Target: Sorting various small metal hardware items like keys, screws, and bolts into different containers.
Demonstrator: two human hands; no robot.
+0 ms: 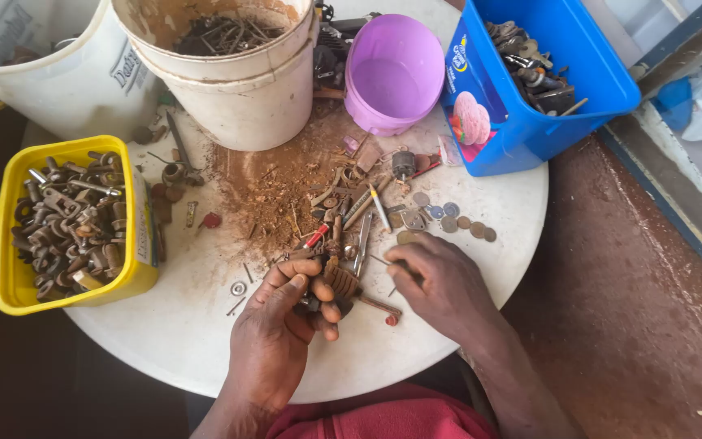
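Note:
My left hand (282, 325) is closed around a rusty brown metal piece (340, 283) with a ribbed end, near the front of the round white table (188, 325). My right hand (436, 284) rests on the table just to its right, its fingertips pinching a thin dark rod or nail (383, 262). Just beyond both hands lies a heap of rusty small parts (343, 211): screws, keys, a red-handled bit. Several coins (457, 223) lie to the right of the heap.
A yellow tub (136, 244) of rusty metal fittings stands at left. Two white buckets (237, 97) stand at the back, one holding nails. A purple tub (392, 73) lies on its side, and a blue bin (578, 73) of locks sits at back right. Rust dust (262, 183) covers the table's middle.

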